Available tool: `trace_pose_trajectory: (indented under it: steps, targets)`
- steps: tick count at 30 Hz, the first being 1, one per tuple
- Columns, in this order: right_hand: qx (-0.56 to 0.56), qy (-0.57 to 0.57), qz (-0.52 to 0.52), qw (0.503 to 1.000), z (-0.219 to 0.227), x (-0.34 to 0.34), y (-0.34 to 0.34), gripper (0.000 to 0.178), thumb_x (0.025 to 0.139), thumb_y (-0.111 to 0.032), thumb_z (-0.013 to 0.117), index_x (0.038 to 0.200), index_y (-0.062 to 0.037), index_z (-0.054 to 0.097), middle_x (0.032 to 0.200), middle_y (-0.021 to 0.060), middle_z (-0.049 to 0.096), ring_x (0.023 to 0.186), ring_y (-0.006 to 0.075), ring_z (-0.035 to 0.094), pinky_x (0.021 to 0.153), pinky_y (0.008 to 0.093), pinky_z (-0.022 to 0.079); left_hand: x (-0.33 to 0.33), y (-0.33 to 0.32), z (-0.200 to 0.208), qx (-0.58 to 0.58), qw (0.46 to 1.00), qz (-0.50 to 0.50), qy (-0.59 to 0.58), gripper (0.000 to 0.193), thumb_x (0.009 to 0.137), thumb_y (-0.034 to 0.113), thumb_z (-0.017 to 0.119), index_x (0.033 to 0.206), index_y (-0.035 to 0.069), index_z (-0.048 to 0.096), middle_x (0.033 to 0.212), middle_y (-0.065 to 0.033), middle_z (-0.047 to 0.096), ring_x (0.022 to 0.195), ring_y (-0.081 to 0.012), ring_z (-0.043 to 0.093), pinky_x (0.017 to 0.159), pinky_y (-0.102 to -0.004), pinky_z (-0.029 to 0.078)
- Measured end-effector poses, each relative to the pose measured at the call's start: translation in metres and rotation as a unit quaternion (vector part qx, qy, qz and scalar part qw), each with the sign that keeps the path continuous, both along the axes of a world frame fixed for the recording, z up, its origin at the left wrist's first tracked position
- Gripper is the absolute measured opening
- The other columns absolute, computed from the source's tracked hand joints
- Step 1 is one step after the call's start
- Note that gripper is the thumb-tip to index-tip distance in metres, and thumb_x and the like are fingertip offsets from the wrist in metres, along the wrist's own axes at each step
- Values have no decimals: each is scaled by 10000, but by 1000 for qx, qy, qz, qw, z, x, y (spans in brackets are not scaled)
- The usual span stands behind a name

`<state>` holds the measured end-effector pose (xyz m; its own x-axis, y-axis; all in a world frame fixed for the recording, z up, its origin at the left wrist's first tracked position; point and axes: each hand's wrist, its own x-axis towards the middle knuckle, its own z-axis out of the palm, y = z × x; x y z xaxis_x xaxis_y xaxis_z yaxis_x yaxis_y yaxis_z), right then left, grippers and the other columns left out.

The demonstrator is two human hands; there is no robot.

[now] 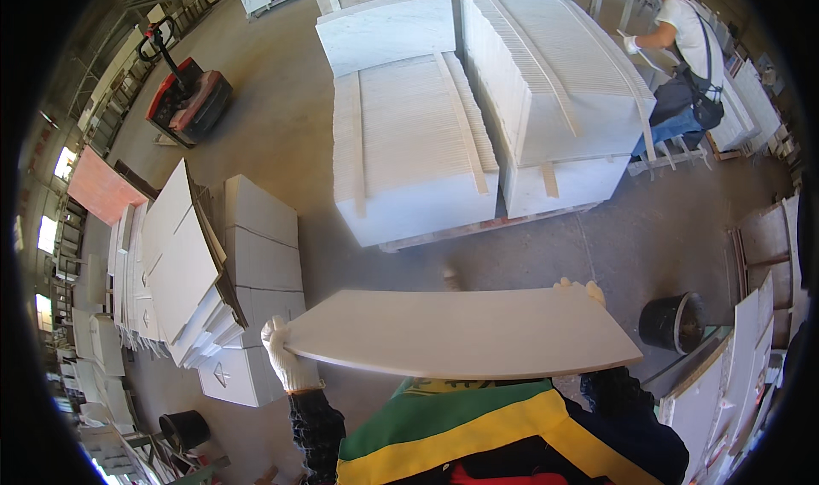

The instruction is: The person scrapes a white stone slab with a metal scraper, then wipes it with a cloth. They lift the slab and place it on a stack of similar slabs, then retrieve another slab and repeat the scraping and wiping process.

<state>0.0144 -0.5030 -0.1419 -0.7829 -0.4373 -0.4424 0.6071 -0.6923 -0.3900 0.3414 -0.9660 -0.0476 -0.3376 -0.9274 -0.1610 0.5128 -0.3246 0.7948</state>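
A long pale stone slab (465,331) is held level in front of my body, above the floor. My left hand (288,361), in a white knitted glove, grips its left end. The gloved fingers of my right hand (584,290) curl over the slab's far edge near its right end; the rest of that hand is hidden beneath the slab. Ahead stand two stacks of upright white slabs, a left stack (409,135) and a right stack (554,84), with thin wooden strips lying across their tops.
Tied cartons (264,255) and leaning cardboard sheets (175,255) stand at the left. Beyond them is a red pallet jack (192,105). Black buckets sit at the right (670,323) and lower left (183,429). More slabs (717,391) lean at right. A co-worker (691,58) works far right.
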Motion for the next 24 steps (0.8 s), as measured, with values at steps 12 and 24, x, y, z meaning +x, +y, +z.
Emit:
trace_pose_trajectory:
  steps: [12,24]
  targets:
    - [1,-132,97,986,58,-179,-249,506,1058,-523,531,1214,-48,612,1193,112,677,1127,287,641,1015,479,520,-122,-143,24,180,974,119,-75,564,869,-67,519,1388,140,439,1172,-148,599,1095,-309,630,1024,-475,547]
    - [46,-108,115,986,34,-229,-342,453,1062,-458,538,1180,-40,669,1171,145,722,1093,272,680,969,453,546,-245,-355,17,154,972,-28,-173,601,886,-79,533,1450,84,405,1173,-123,574,1123,-285,618,994,-445,569]
